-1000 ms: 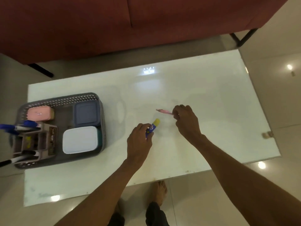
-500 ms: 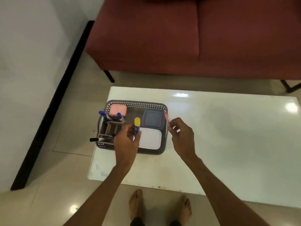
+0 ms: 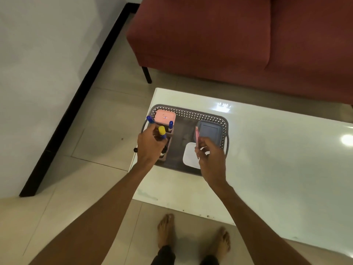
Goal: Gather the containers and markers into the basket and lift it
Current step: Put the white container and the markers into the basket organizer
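Covering most of the brown pen holder (image 3: 168, 144), the left hand (image 3: 150, 148) grips a blue marker with a yellow cap (image 3: 162, 131), its lower barrel hidden by the fingers. The right hand (image 3: 211, 159) pinches a pink pen (image 3: 197, 137) upright over the grey basket (image 3: 191, 112), hiding part of the white container (image 3: 190, 155). The pink container (image 3: 165, 117) and blue container (image 3: 210, 131) lie inside the basket on the white table (image 3: 277, 150).

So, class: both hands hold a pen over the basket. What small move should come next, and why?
Probably lower the left hand to drop its yellow-capped marker into the brown organiser right below it, where blue markers already stand. The right hand then follows with its pink pen.
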